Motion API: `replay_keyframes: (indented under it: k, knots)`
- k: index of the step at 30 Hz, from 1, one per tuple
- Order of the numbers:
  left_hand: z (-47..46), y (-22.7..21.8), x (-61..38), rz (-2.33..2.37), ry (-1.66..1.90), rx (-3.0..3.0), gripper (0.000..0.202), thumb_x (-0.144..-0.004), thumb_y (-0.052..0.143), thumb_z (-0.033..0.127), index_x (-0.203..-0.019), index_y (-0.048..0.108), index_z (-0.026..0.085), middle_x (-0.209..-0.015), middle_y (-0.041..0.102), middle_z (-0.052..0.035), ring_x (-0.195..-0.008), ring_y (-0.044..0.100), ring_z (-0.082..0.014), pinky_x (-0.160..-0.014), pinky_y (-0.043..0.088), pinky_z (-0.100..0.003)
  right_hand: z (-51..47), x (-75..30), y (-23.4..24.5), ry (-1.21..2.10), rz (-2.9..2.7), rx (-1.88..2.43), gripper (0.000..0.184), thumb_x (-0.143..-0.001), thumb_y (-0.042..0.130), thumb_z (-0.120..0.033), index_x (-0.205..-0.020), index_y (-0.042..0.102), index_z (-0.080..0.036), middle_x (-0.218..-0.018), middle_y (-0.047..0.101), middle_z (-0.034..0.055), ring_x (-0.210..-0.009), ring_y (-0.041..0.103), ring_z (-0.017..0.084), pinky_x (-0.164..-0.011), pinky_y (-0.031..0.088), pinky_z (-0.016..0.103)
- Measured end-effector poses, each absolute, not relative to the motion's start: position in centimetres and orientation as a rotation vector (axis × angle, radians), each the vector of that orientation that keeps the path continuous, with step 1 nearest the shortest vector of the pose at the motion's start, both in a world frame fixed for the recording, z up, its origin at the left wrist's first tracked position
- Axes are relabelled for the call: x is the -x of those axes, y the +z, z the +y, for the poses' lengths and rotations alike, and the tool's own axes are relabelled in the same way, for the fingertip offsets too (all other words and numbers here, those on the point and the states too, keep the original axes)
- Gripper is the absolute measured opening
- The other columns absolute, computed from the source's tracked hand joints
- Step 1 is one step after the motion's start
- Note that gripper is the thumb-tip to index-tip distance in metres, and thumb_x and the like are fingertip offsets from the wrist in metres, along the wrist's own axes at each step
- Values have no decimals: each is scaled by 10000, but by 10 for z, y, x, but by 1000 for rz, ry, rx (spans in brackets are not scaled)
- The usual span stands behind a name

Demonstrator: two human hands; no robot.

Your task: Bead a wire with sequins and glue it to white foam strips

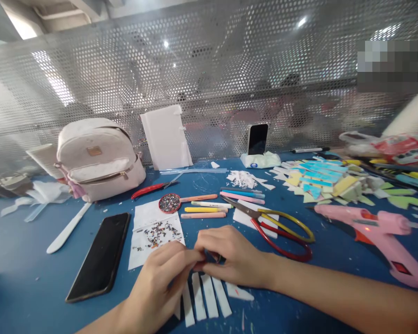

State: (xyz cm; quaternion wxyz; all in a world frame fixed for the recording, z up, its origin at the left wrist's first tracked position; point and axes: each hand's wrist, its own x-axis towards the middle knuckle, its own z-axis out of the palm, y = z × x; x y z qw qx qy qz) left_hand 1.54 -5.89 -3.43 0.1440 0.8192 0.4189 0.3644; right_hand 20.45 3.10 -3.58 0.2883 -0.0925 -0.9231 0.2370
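My left hand [162, 283] and my right hand [231, 257] meet low in the middle of the blue table [28, 273], fingertips pinched together on a small dark item I cannot make out. Several white strips [205, 301] lie side by side just under both hands. Left of them, a white sheet sprinkled with glitter bits [155, 234] rests beside a black phone [101, 255] lying face up. Scissors with red and yellow handles [278, 229] lie just beyond my right hand.
A pink glue gun [376, 232] lies at the right. Coloured markers [212, 204], a round glitter dish [169, 202], red cutters [149, 189], cut coloured foam pieces [320, 181], a pale backpack [97, 157], a propped phone [257, 139] and a perforated metal screen [209, 69] stand further back.
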Motion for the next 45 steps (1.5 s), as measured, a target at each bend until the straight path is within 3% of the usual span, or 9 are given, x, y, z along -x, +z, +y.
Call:
replay_keyframes:
  k: [5,11,20,30,38,41,45]
  knots:
    - [-60,-33,-14,1217,1082,-2301,329,-922,419,41,-1132,580,237,-846,669,-53,-733,625,-179,-658,482,-279,32,-204,-32,746,-2430,258,45,-868,586,-181,-834,557,-179,-735,554,-8,-641,486,117,-564,361,227]
    - [-59,-32,-10,1258,1203,-2224,273,-898,452,3,-1011,564,226,-839,668,-22,-741,643,-139,-671,489,-221,33,-204,-29,808,-2393,309,42,-858,603,-179,-825,576,-176,-734,542,-15,-629,471,105,-564,365,219]
    - [-59,-31,-9,855,1126,-2640,242,-965,352,96,-1046,579,120,-763,680,-117,-692,610,-214,-591,486,-319,32,-204,-31,817,-2414,181,58,-848,553,-123,-858,575,-175,-742,563,-15,-607,478,97,-570,372,214]
    - [-60,-28,-9,767,927,-2844,337,-1014,215,160,-1051,547,120,-739,693,-123,-654,621,-222,-575,460,-338,35,-206,-34,936,-2398,111,106,-879,571,-102,-891,655,-166,-766,603,8,-667,512,113,-628,407,228]
    - [-43,-24,8,1489,1097,-2234,175,-934,456,128,-974,596,225,-801,691,-17,-733,644,-176,-679,471,-280,38,-203,-29,1128,-2211,494,83,-897,579,-190,-825,615,-174,-727,572,-21,-608,490,93,-558,375,203]
    - [-29,-22,23,1724,929,-2235,176,-924,472,178,-1006,614,243,-889,718,-15,-791,645,-207,-716,454,-311,38,-202,-28,1167,-2156,558,102,-897,541,-165,-800,569,-178,-714,565,-23,-619,514,105,-561,376,215]
    - [-16,-21,39,1956,660,-2218,118,-877,541,209,-872,656,235,-863,718,-11,-820,641,-233,-743,429,-327,38,-201,-28,1179,-2130,573,101,-906,513,-175,-813,548,-187,-734,564,-19,-631,514,118,-556,372,227]
